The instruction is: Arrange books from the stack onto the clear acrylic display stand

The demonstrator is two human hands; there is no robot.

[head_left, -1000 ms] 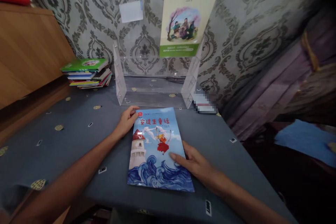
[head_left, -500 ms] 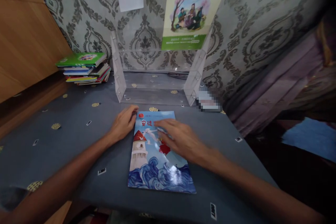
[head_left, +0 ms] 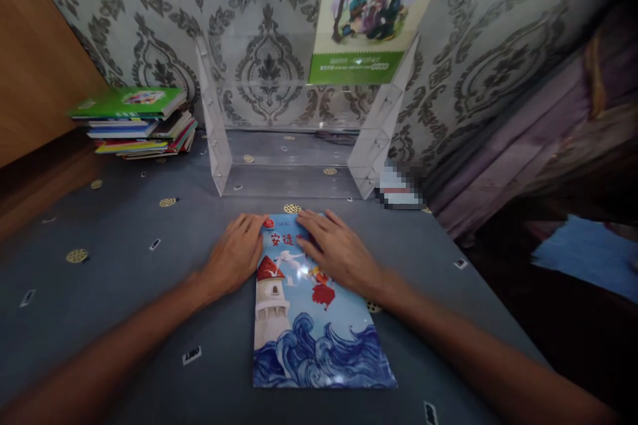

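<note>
A thin paperback book (head_left: 319,339) lies flat on the dark cloth, its cover showing a white tower with a red roof, birds and blue waves. My left hand (head_left: 236,249) rests at the book's upper left corner, fingers stretched forward and their tips touching the edge. Across the upper right of the cover lies my right hand (head_left: 341,252), palm down with the fingers apart, hiding part of the red title. Neither hand is closed round the book.
Behind the book stands a clear acrylic rack (head_left: 214,139). A green-and-cream book (head_left: 359,66) is upright on its right side. Several books are stacked (head_left: 144,123) at the left, beside a wooden cabinet (head_left: 44,46). A blurred-out item (head_left: 399,186) lies right of the rack.
My right hand has come down flat on the cover's upper right. My left hand's fingers now reach over the corner. The view has shifted, with the book appearing larger and closer.
</note>
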